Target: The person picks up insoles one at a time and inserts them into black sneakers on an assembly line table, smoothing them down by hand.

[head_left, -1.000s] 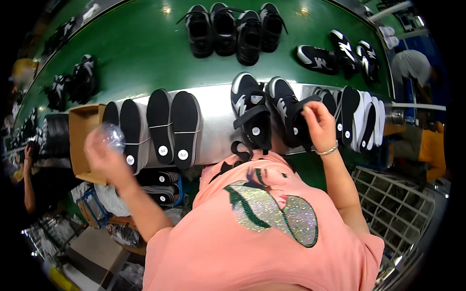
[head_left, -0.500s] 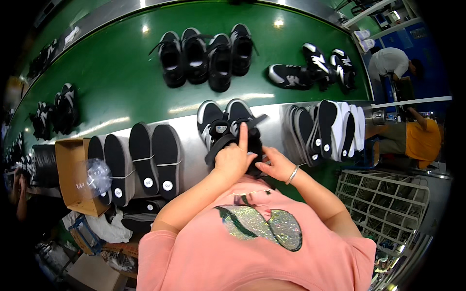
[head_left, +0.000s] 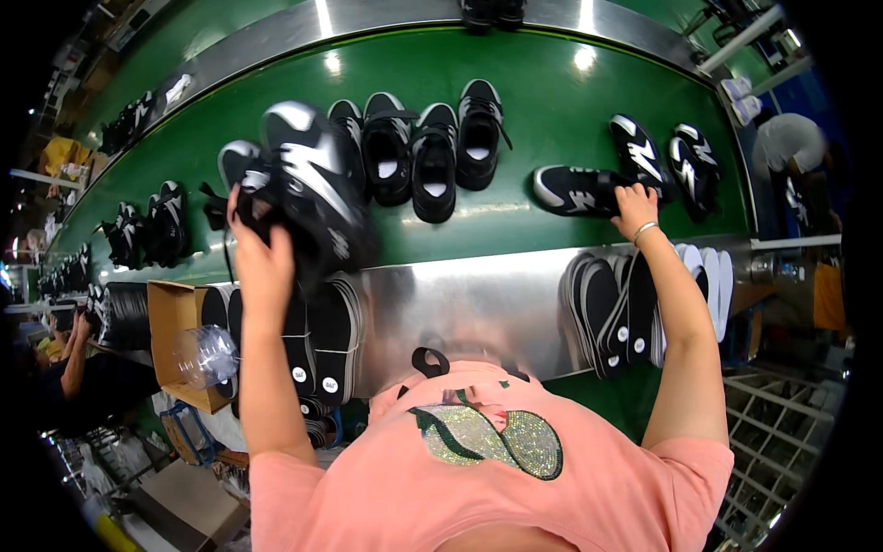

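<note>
My left hand (head_left: 261, 247) is raised over the left part of the green surface, its fingers closed on a pair of black-and-silver sneakers (head_left: 311, 184) with laces dangling. Part of the grip is hidden behind the shoes, which are slightly blurred. At the right, my right hand (head_left: 635, 208) has its fingers wrapped over the heel end of a black sneaker (head_left: 575, 190) lying on its side. Against that sneaker rest two more, a sneaker with a white side mark (head_left: 636, 147) and another sneaker (head_left: 696, 167). Several black sneakers (head_left: 434, 164) stand upright in a row at the centre.
Black insoles (head_left: 598, 304) and white insoles (head_left: 722, 290) stand on the metal ledge (head_left: 460, 299) at the right. More banded insoles (head_left: 336, 345) are at the left, beside a cardboard box (head_left: 175, 317) with clear plastic. A wire rack (head_left: 773, 432) stands lower right. Other people work nearby.
The pair of sneakers has left the metal ledge in front of me and is now up and to the left in my left hand. My right hand has moved right onto another sneaker.
</note>
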Tool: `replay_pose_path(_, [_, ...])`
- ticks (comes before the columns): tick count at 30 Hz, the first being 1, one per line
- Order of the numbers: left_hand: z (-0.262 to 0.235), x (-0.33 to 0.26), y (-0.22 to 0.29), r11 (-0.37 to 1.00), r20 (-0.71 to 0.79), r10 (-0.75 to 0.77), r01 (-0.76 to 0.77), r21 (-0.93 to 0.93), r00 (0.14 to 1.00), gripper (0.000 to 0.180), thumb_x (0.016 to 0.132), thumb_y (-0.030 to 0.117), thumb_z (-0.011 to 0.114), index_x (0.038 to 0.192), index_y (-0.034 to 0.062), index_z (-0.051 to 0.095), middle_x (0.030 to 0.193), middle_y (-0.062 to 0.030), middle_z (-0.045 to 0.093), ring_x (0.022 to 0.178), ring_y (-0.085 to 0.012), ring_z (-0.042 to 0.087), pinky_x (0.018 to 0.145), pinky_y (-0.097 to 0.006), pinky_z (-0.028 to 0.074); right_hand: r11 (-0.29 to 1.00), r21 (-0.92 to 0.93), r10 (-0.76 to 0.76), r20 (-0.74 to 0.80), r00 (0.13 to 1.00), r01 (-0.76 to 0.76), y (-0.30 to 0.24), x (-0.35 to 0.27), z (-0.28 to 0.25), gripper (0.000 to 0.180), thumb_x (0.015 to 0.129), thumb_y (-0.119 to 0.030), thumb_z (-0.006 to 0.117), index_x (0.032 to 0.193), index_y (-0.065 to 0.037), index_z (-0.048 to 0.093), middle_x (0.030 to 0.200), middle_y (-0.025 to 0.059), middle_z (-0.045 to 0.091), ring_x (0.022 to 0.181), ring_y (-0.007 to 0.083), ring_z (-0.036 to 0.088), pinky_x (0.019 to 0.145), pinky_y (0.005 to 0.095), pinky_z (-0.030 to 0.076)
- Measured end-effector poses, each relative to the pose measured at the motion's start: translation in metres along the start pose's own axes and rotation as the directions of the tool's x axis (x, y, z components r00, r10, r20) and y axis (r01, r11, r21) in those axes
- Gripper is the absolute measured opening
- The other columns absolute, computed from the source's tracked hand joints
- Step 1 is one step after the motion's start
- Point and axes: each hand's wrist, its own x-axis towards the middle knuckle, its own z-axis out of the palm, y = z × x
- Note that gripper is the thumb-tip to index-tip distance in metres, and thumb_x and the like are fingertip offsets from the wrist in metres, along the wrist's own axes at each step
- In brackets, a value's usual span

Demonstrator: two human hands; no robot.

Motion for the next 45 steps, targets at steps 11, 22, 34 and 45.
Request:
replay_pose_path(11, [0.08,0.037,-0.155,0.763,-0.184,-0.235,0.298,0.574,0.955,0.051,0.077,0.017,0.056,0.121,0.001,0.036,0.111,-0.0233,0.048,0.109,-0.0349,0.043,0.087,-0.042,0.037,0.951,0.004,0.311,-0.03,0.95,-0.311,-0.006,0.08,-0.034,0.024,0.074,-0.031,0.06,0.085,-0.01,0.061,0.082,0.0057,0.062,0.088,0.0225,0.056,0.07,0.0409,0.044])
replay_pose_path(22, [0.162,0.068,-0.045,0.802,0.465,-0.485,0.165,0.573,0.741,0.077,0.068,0.03,0.062,0.124,-0.0016,0.019,0.09,-0.0233,0.06,0.084,-0.0362,0.059,0.075,-0.042,0.046,0.837,0.538,-0.165,0.077,0.983,0.099,-0.246,0.11,-0.083,0.039,0.073,-0.026,0.055,0.105,-0.004,0.048,0.082,0.0118,0.063,0.081,0.0284,0.06,0.087,0.0528,0.027])
replay_pose_path(34, [0.249,0.003,0.134,0.988,0.705,-0.141,0.057,0.142,0.695,0.077,0.074,0.027,0.059,0.125,-0.0129,0.017,0.08,-0.0279,0.058,0.073,-0.039,0.059,0.068,-0.043,0.047,0.926,0.377,0.06,-0.107,0.992,-0.015,-0.031,0.035,-0.016,0.041,0.072,-0.023,0.06,0.109,-0.012,0.047,0.103,0.0088,0.055,0.102,0.0255,0.049,0.086,0.0449,0.033])
replay_pose_path(45, [0.228,-0.003,0.059,0.969,0.276,0.216,-0.241,0.059,0.937,0.043,0.069,0.021,0.067,0.104,0.0031,0.049,0.102,-0.0124,0.051,0.095,-0.0284,0.049,0.08,-0.039,0.039,0.717,0.297,0.607,0.178,0.775,-0.63,-0.027,-0.134,-0.058,0.056,0.078,-0.046,0.052,0.113,-0.003,0.044,0.102,0.0155,0.055,0.09,0.0334,0.054,0.072,0.0418,0.045])
